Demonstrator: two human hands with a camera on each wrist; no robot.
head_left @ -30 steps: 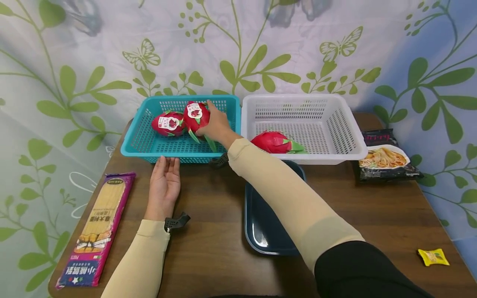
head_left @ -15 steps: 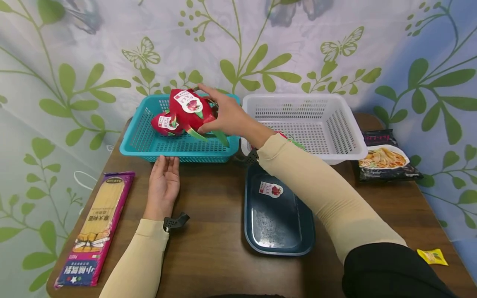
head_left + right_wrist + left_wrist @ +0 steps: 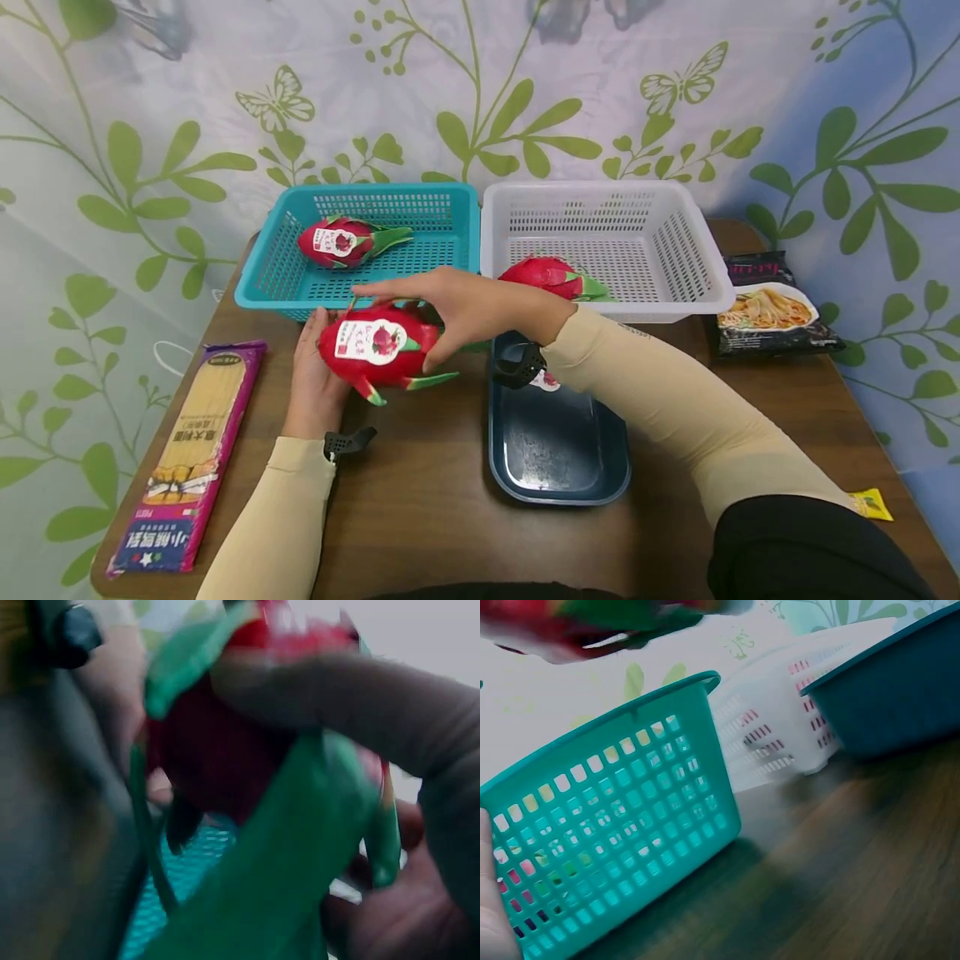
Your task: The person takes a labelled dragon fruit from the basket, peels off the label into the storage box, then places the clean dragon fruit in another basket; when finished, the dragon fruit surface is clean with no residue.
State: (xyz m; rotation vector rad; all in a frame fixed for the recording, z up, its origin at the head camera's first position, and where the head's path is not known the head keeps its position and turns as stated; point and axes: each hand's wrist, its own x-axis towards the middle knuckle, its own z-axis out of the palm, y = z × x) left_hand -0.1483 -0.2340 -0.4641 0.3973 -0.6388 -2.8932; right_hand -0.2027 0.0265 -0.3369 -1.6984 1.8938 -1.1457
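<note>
My right hand (image 3: 472,310) grips a red dragon fruit (image 3: 384,340) with a white label and green-tipped scales, thumb on the near side and fingers over the top. In the right wrist view the thumb presses the dragon fruit (image 3: 217,754) beside its long green leaves. Below and left of it, my left hand (image 3: 315,387) lies palm up at the front of the teal basket (image 3: 438,250), its fingers partly behind the fruit. A fingertip appears against the basket wall in the left wrist view. Another labelled dragon fruit (image 3: 343,242) lies inside the teal basket.
A white basket (image 3: 645,275) holds a dragon fruit (image 3: 543,275). In front stands a dark blue tray (image 3: 558,454) with a sticker in it. Spaghetti (image 3: 191,454) lies left, a black noodle pack (image 3: 772,317) and small yellow packet (image 3: 872,505) right.
My right hand has lifted the dragon fruit out of the teal basket and brought it forward over my left hand, turning it lengthwise. The left hand has stayed nearly in place.
</note>
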